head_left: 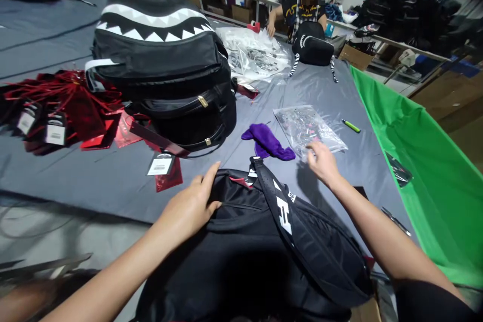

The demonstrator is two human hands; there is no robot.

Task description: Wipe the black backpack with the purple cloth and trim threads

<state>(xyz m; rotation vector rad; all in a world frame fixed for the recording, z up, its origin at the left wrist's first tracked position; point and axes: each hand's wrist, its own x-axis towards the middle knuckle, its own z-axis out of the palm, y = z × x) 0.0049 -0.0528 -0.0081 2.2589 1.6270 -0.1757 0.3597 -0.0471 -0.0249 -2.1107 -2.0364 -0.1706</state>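
Observation:
A black backpack (241, 256) with a black and white strap (283, 211) lies at the near edge of the table. My left hand (194, 201) grips its upper left edge, thumb and fingers closed on the fabric. Beyond the backpack, my right hand (320, 161) is at the near edge of a clear plastic bag (309, 128) holding small bits; its fingertips are bent over the plastic, and whether they pinch anything is too small to tell. A crumpled purple cloth (267, 142) lies left of the plastic bag.
Stacked black backpacks (158, 60) stand at the left beside red tags (75, 105). A green pen (351, 126) lies right of the plastic bag, near green fabric (426, 161). Scissors (396, 220) rest by the right forearm. Across the grey table (211, 186), a person stands near a black bag (313, 45).

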